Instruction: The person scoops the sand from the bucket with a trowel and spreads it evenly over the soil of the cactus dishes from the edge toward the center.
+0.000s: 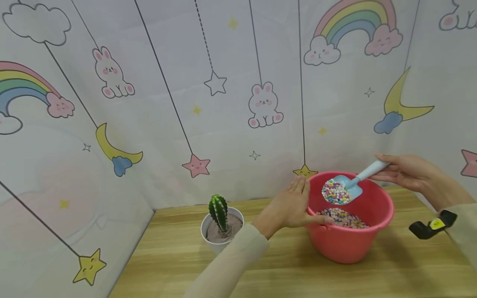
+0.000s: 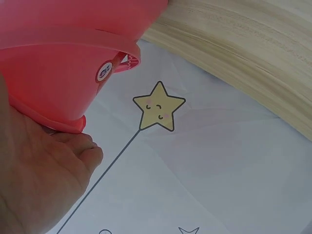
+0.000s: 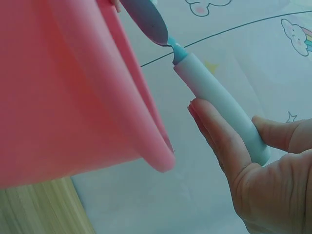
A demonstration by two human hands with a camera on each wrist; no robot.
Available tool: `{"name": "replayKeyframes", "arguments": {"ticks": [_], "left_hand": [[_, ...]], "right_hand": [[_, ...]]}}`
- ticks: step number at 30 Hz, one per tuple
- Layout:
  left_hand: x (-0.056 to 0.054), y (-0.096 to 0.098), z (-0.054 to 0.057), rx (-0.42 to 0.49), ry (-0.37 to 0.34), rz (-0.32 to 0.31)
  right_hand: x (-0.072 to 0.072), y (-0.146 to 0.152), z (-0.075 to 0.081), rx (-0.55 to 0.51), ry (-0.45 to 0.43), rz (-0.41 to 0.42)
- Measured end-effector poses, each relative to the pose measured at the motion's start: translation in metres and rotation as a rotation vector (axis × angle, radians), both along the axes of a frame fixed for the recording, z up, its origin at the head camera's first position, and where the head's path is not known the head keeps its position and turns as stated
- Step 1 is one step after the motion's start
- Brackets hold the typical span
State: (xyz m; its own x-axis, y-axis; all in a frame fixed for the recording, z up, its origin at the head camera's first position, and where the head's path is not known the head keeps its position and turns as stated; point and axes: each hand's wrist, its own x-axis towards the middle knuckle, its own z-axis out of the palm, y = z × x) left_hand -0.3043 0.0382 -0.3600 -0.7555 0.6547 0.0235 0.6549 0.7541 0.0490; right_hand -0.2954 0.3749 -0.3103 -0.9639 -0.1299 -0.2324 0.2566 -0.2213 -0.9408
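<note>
Thumb and fingers of my right hand [image 1: 415, 176] pinch the pale handle [image 3: 219, 102] of a small blue scoop [image 1: 354, 186]. A heap of multicoloured beads [image 1: 335, 191] fills the scoop's blade, held over the mouth of a pink bucket [image 1: 344, 244]. More beads [image 1: 343, 217] lie at the bottom inside the bucket. My left hand [image 1: 292, 205] holds the bucket's left rim, its thumb lying across the near edge and its fingers along the outside. In the left wrist view the fingers [image 2: 78, 146] bend at the rim; the thumb is hidden there.
Left of the bucket stands a potted cactus [image 1: 218, 213] in a white pot [image 1: 238, 216], close to my left forearm. A wood-grain tabletop [image 1: 167, 256] lies under both. Behind it hangs a pale printed backdrop [image 1: 231, 136]. A black strap piece [image 1: 428, 227] sits by the right wrist.
</note>
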Motion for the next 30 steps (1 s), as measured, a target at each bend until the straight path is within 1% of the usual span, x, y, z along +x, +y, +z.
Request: {"name": "replayKeyframes", "arguments": {"ticks": [5, 13, 22, 30], "left_hand": [[-0.0001, -0.0003, -0.002, 0.015, -0.002, -0.001], [-0.0002, -0.0007, -0.0032, 0.043, -0.023, 0.009], [-0.0005, -0.0003, -0.0039, 0.066, -0.029, 0.014], [0.0008, -0.0005, -0.0025, 0.065, -0.043, 0.026]], "right_hand": [[0.0026, 0.0027, -0.0022, -0.015, 0.0, -0.02], [0.0023, 0.0045, -0.0061, -0.047, -0.013, -0.046], [0.0009, 0.0045, -0.0058, -0.102, -0.051, -0.041], [0.003, 0.0042, -0.0079, -0.103, -0.051, -0.049]]}}
